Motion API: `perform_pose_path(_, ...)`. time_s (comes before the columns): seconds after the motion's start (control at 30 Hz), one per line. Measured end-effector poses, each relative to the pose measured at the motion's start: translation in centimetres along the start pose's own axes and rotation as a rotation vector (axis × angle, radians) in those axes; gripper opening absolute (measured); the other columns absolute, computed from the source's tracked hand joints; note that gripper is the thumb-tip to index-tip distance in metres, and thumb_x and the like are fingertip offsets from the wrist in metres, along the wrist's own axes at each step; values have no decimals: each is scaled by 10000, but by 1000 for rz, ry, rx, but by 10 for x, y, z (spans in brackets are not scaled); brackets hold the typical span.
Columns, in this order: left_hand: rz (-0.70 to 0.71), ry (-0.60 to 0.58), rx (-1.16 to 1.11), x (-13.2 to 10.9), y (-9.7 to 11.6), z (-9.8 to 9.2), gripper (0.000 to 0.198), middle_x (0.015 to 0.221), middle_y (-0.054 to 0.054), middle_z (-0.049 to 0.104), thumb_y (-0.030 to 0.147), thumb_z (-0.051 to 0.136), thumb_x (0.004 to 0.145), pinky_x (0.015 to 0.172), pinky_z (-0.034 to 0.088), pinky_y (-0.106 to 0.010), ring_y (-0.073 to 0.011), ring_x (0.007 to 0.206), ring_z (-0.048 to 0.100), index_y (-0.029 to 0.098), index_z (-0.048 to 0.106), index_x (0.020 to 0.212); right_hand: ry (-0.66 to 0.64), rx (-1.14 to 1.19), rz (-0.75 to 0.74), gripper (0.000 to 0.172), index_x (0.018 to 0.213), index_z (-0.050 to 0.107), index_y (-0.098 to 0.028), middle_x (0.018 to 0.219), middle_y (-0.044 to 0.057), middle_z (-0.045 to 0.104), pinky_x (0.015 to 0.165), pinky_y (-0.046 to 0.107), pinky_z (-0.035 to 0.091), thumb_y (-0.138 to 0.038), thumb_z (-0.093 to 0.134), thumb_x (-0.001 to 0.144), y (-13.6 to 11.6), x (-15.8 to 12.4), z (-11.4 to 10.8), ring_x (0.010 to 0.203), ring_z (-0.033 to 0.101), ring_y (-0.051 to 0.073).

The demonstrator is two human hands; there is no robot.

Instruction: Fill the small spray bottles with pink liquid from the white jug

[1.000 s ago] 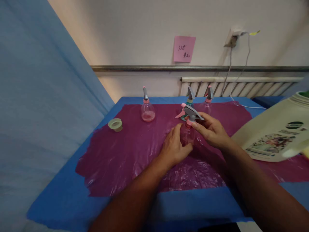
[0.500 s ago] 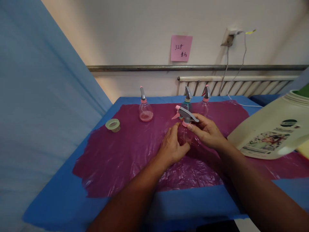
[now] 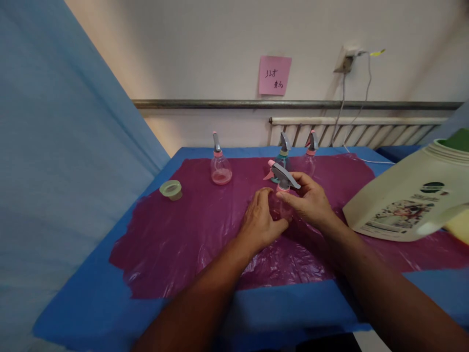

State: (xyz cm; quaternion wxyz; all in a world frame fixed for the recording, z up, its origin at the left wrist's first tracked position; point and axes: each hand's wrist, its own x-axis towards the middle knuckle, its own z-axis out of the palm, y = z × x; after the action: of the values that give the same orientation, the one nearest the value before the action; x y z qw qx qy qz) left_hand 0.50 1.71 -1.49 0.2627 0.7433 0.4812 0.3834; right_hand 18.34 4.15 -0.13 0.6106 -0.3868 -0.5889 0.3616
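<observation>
A clear spray bottle with a grey and pink spray head stands upright on the purple plastic sheet. My left hand is wrapped round the bottle's body from the left. With thumb and fingers, my right hand grips the pink collar under the spray head, whose nozzle points left. Behind it are a teal spray bottle and a clear one with a pink collar. Further left, another spray bottle holds some pink liquid.
A green-rimmed small cup sits at the left. A large pale jug stands at the right. Behind the blue table cover are a radiator and a cable; a blue curtain hangs at the left.
My right hand has shifted slightly left at the collar, and the spray head has turned a little. My left hand stays round the bottle.
</observation>
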Motion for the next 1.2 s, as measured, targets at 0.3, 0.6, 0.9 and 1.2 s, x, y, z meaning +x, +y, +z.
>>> perform_pose_path(0.3,326,36,-12,-2,-13,2,1087,1676,-136,550,225,841,952,1263,530,-583,-349,1532,594,364,181,1804,37,132,83,470,1187,792,-282,1184,38,814,1033,419,585,-380,1018,787,-7,-3,14,1059,732,236)
perform_pose_path(0.6,309,15,10,-1,-11,-2,1007,1609,-111,605,215,836,954,1234,548,-549,-329,1464,634,374,271,1772,29,67,28,393,1133,772,-288,1108,23,800,1031,419,608,-413,991,832,-2,-6,10,1039,742,236)
perform_pose_path(0.9,275,-2,29,-2,-9,-3,1018,1697,-134,542,209,818,956,1294,499,-590,-361,1569,561,357,248,1786,-34,26,-28,533,1500,697,-312,1407,105,803,1176,522,599,-504,808,1016,-12,-9,3,1330,749,306)
perform_pose_path(1.2,307,24,67,-3,-13,0,1007,1689,-144,539,254,792,987,1267,522,-559,-353,1551,581,341,206,1801,45,99,3,650,1354,711,-293,1257,86,826,1132,508,611,-481,1023,815,-2,-3,6,1178,776,277)
